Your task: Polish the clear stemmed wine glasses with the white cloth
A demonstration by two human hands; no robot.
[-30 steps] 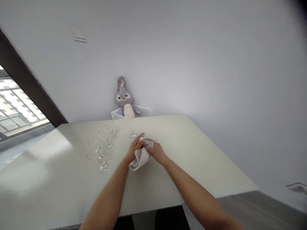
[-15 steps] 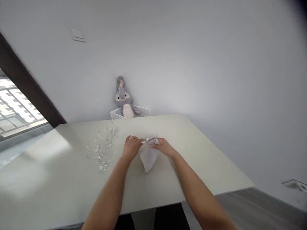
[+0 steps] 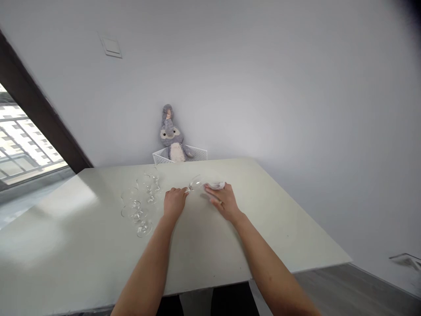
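Note:
A clear stemmed glass (image 3: 196, 182) lies tilted over the middle of the table, its bowl pointing right. My left hand (image 3: 175, 202) is closed around its stem end; the foot is hidden by the fingers. To the right of the bowl, my right hand (image 3: 226, 202) holds a bunched white cloth (image 3: 215, 185) at its fingertips, slightly blurred. The cloth is apart from the glass, as far as I can see. Several more clear stemmed glasses (image 3: 144, 227) stand in a group left of my left hand.
The white table (image 3: 289, 219) reaches to the wall. Behind its far edge, a grey plush toy (image 3: 176, 151) sits in a white perforated basket (image 3: 199, 153). A light switch (image 3: 112, 46) is on the wall, and a dark-framed window (image 3: 29, 136) is at left.
My right hand has drawn the cloth out of the glass bowl and gathered it up; its hanging corner no longer shows. My left hand has moved slightly left with the glass.

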